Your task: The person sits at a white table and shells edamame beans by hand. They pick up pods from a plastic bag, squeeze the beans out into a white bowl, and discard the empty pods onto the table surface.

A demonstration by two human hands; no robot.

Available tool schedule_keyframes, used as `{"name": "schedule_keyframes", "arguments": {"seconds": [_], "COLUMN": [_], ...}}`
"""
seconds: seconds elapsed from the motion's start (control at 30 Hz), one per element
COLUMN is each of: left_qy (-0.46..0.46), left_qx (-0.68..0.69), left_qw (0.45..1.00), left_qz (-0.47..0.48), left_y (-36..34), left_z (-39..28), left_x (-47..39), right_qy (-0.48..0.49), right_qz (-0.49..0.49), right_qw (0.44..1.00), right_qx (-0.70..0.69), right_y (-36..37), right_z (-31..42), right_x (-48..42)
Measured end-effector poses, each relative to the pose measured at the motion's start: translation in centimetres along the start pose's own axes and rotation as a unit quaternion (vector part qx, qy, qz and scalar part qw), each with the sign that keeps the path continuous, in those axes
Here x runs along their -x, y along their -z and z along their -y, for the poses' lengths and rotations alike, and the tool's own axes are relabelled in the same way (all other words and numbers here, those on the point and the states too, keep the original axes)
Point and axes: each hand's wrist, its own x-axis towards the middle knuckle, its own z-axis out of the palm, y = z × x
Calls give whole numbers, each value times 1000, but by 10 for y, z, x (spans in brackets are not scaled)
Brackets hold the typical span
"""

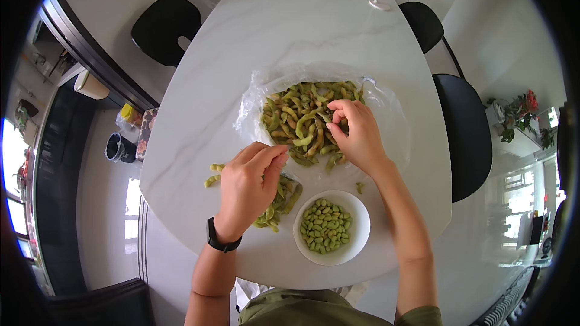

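Note:
Green soybean pods (299, 117) fill an opened clear plastic bag (253, 95) on the table. My right hand (358, 133) is over the right part of this pile, thumb and index finger a little apart at the pods. I see no pod clearly gripped there. My left hand (249, 181), with a black band on its wrist, hovers above a smaller heap of pods (287, 194). Its thumb and fingertips are together, and nothing shows between them. Between my forearms, a white bowl (360, 235) holds shelled green beans (326, 224).
The marbled white table (208, 99) bears a small white fan (379, 4) at its far end. A small pod piece (359, 188) lies above the bowl. Black chairs (464, 140) stand along both sides. A lined bin (120, 147) is on the floor at left.

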Motion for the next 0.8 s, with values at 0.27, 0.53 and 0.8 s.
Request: {"name": "schedule_keyframes", "arguments": {"seconds": [0.27,0.53,0.8], "left_qy": [-138,-90,-102], "left_qx": [4,70,99], "left_qw": [988,991,990], "left_qz": [-75,-63,-10], "left_y": [0,14,22], "left_z": [5,-6,-3], "left_x": [-4,-4,-4], "right_qy": [40,-90,35], "right_qz": [148,177,136], "right_qw": [972,930,966], "right_qx": [-177,-309,-217], "right_y": [32,28,37], "right_z": [69,79,93], "right_x": [-5,1,-1]}}
